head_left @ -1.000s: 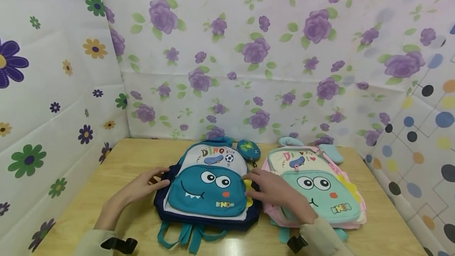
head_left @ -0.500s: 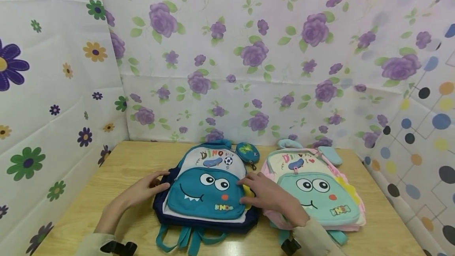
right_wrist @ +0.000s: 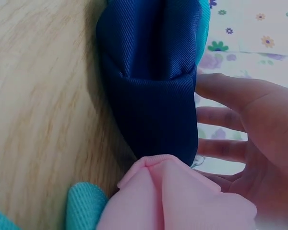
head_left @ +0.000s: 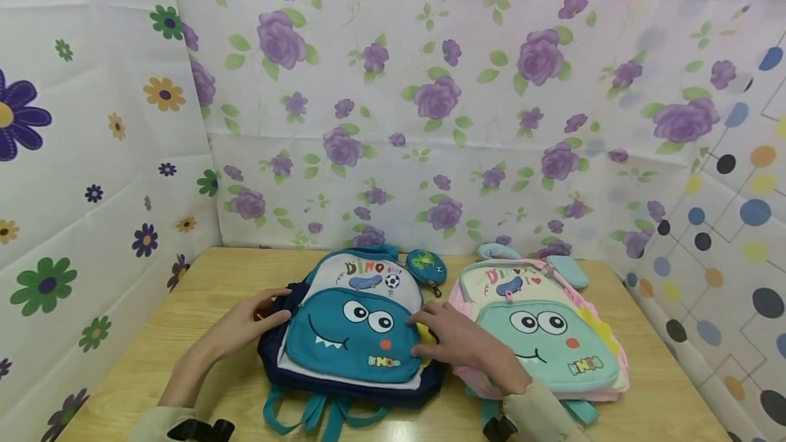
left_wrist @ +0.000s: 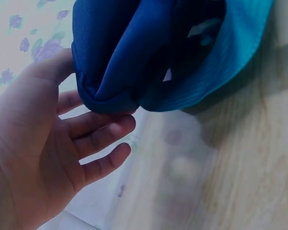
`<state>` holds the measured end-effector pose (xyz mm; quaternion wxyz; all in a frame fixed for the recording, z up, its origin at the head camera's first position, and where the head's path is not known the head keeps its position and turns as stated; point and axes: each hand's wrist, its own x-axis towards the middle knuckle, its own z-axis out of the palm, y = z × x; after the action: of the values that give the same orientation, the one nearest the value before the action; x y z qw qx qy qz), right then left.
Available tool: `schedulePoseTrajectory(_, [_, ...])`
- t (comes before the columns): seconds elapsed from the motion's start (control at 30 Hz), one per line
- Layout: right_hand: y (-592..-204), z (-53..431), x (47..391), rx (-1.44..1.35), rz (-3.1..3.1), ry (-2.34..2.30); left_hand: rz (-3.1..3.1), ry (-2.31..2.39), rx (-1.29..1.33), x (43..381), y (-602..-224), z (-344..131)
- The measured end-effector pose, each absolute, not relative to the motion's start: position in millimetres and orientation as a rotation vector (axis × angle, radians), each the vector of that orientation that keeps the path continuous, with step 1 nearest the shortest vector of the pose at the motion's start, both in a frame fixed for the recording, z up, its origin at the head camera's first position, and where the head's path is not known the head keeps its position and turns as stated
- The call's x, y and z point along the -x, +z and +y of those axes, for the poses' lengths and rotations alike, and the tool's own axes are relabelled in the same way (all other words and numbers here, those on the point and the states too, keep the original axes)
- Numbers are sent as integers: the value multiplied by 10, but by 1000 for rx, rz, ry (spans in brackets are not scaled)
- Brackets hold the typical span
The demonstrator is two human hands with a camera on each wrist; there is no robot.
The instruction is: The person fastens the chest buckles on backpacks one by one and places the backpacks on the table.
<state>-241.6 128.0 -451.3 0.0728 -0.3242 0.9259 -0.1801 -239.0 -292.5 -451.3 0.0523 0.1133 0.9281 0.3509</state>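
Note:
A blue dinosaur backpack (head_left: 344,353) lies face up on the table, with a white upper panel and navy sides. My left hand (head_left: 242,326) touches its left side, thumb near the front and relaxed fingers along the navy side; some fingertips are hidden by the bag. On the opposite side, my right hand (head_left: 463,340) spreads its fingers over the edge of the front pocket, beside the yellow spikes. The navy right side (right_wrist: 153,115) shows close to those fingers in the right wrist view. A small round blue pouch (head_left: 426,268) lies at the backpack's upper right.
Right beside it lies a similar pink and mint dinosaur backpack (head_left: 552,367), partly behind my right forearm. Teal straps (head_left: 331,418) stick out toward the table's front. Floral cloth (head_left: 368,101) hangs behind the wooden table (head_left: 178,312), with patterned sheets on both sides.
My right fingers have moved left, from the backpack's right edge onto its front pocket. The blue backpack sits slightly farther left in the view. The left hand stays at its side.

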Motion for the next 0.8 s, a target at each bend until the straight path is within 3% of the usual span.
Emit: schedulePoseTrajectory(0.8, [-4588,1149,2374,926,2623,-731,2915,1284,-511,2266,-4009,-2908])
